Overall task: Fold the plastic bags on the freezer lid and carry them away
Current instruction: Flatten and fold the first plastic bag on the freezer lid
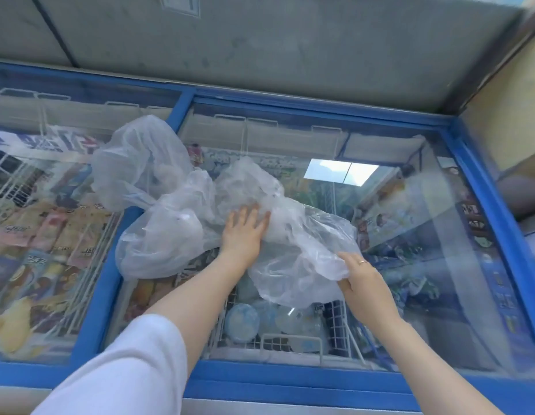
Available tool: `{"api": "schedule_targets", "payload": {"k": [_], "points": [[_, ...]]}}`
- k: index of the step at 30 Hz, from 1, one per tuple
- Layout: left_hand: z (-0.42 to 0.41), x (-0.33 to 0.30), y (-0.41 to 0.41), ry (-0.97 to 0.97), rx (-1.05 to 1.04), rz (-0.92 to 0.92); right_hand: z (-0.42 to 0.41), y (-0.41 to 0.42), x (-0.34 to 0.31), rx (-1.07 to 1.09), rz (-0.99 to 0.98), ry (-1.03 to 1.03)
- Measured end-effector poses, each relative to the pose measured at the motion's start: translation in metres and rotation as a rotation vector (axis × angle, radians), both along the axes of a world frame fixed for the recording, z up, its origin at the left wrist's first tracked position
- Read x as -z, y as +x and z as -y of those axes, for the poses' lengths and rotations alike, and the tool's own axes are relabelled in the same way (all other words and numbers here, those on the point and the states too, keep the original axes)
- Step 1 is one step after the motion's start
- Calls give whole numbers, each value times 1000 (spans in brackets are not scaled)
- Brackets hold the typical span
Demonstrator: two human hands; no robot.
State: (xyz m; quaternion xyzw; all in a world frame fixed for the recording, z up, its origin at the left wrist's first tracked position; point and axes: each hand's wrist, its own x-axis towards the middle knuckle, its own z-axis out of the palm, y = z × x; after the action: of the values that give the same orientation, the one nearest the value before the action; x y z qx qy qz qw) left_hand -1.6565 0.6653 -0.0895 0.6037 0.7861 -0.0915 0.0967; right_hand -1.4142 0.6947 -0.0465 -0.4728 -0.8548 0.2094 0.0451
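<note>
While pressing flat on the crumpled plastic bags [200,211] with straight fingers, left hand [245,232], open grip. Right hand [365,283], grip pinching the near edge (thumb underneath). Bags heaped on the glass freezer lid [410,235], spreading left and beyond both grips; white sleeve [134,360].

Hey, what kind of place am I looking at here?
Probably a small shop or kiosk. A blue-framed chest freezer with sliding glass lids holds wire baskets of packaged ice creams, laid out for display as if for sale.
</note>
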Motion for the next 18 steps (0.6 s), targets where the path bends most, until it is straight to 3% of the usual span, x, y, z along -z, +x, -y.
{"api": "schedule_targets", "payload": {"k": [4, 7, 10, 12, 14, 16, 18], "points": [[-24, 0, -10, 65, -152, 133, -7, 21, 12, -10, 124, -177], [-28, -20, -7, 339, -239, 293, -10, 24, 11, 20, 53, -232], [-6, -42, 21, 729, 28, 353, -8, 12, 0, 199, -252, -342], [23, -54, 50, 661, 202, 533, -4, 1, -12, 351, -491, -419], [51, -57, 72, 440, 179, 662, -1, -7, -28, 477, -712, -517], [67, -49, 80, 528, 165, 583, 0, -10, -45, 520, -900, -652], [71, -53, 81, 664, 56, 663, -2, -7, -57, 469, -952, -670]]}}
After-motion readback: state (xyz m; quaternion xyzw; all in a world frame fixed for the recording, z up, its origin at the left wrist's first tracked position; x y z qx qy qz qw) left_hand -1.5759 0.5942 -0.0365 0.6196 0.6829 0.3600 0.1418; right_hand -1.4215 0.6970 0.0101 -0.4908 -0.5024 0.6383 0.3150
